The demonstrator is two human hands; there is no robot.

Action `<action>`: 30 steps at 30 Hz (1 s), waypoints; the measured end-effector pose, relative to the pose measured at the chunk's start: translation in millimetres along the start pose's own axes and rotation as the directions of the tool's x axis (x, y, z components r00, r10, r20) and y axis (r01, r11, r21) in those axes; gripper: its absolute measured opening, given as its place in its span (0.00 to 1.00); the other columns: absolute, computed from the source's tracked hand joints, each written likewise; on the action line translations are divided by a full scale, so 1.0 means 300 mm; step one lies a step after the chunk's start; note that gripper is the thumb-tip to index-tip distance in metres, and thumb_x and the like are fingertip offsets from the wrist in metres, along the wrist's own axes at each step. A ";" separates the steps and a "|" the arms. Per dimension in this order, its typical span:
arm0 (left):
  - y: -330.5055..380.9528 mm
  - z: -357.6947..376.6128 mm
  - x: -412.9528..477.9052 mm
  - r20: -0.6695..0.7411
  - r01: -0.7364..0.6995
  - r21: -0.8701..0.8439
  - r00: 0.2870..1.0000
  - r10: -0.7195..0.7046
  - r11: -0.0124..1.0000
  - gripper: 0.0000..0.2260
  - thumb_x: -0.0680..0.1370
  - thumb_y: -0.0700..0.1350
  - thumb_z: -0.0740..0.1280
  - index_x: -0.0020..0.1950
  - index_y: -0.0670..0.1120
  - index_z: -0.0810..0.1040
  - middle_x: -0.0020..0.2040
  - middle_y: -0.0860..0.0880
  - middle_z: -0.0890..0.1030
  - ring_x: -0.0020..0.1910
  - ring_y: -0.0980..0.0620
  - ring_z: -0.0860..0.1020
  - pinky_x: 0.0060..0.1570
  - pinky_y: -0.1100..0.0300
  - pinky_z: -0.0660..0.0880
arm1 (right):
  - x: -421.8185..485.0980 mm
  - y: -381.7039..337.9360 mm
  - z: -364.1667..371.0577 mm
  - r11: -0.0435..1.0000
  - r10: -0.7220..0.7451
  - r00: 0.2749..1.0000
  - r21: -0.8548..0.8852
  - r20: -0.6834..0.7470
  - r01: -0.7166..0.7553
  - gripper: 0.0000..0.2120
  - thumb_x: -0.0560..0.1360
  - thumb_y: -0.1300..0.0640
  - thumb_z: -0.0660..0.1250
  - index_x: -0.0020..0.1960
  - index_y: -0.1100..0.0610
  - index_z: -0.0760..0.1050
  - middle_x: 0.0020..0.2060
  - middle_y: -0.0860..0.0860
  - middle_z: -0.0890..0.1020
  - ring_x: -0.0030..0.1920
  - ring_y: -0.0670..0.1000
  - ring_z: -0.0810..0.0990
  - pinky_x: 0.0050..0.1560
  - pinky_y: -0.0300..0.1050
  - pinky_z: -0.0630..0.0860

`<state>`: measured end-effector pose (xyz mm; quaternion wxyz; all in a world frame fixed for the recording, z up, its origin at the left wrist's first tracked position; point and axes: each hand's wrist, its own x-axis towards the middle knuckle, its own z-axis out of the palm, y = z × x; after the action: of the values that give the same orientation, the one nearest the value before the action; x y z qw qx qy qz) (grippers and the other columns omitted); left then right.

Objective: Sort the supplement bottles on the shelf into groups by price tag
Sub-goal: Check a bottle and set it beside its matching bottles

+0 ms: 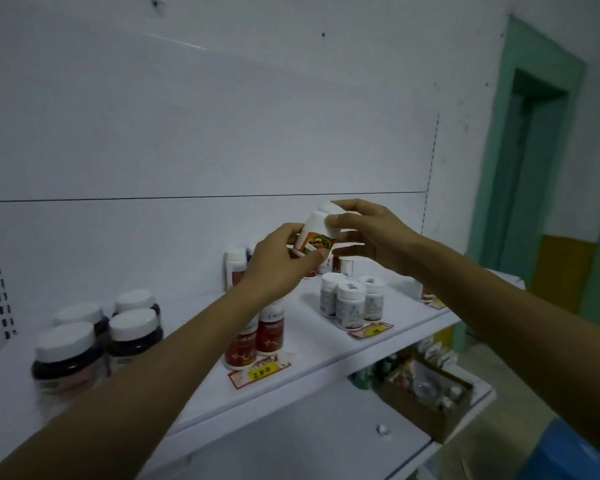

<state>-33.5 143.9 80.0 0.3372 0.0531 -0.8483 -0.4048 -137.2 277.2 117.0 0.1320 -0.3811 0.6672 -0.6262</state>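
At our three o'clock we see a green door frame [499,161] around a dark doorway, with a yellow panel [565,271] low beside it. Toward five o'clock, on a lower level, sits an open cardboard box [426,410] crammed with small items too blurred to name. A blue object [565,452] fills the corner beyond it. At twelve o'clock rises a white back panel [205,133].

Single head-worn wide-angle view, forward and slightly down, close over the white shelf [312,344].
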 end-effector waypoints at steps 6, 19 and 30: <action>0.149 0.283 -0.091 -0.024 0.012 -0.031 1.000 -0.013 0.999 0.23 0.70 0.50 0.73 0.62 0.49 0.73 0.55 0.51 0.77 0.48 0.54 0.76 0.46 0.64 0.74 | -0.191 0.029 -0.269 0.999 0.025 1.000 -0.031 -0.004 -0.026 0.13 0.77 0.53 0.65 0.60 0.54 0.76 0.54 0.52 0.80 0.52 0.53 0.81 0.49 0.46 0.80; 0.195 0.605 -0.253 0.009 0.220 -0.243 0.974 -0.224 0.945 0.25 0.71 0.45 0.73 0.66 0.47 0.70 0.60 0.48 0.78 0.53 0.52 0.78 0.53 0.60 0.76 | -0.330 0.206 -0.488 0.989 0.150 0.988 -0.015 0.048 -0.150 0.14 0.77 0.55 0.66 0.61 0.57 0.76 0.53 0.55 0.82 0.48 0.53 0.82 0.46 0.45 0.80; 0.064 0.779 -0.085 0.087 0.262 -0.354 0.965 -0.247 0.898 0.25 0.73 0.47 0.71 0.67 0.51 0.65 0.59 0.47 0.78 0.54 0.51 0.78 0.48 0.59 0.77 | -0.184 0.357 -0.610 0.977 0.171 0.984 -0.124 -0.042 -0.175 0.16 0.75 0.49 0.67 0.57 0.59 0.76 0.41 0.50 0.81 0.39 0.48 0.80 0.39 0.41 0.76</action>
<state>-154.2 317.9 -23.4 0.2684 0.0920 -0.7512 -0.5959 -256.2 440.7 33.2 0.1509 -0.3194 0.7384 -0.5744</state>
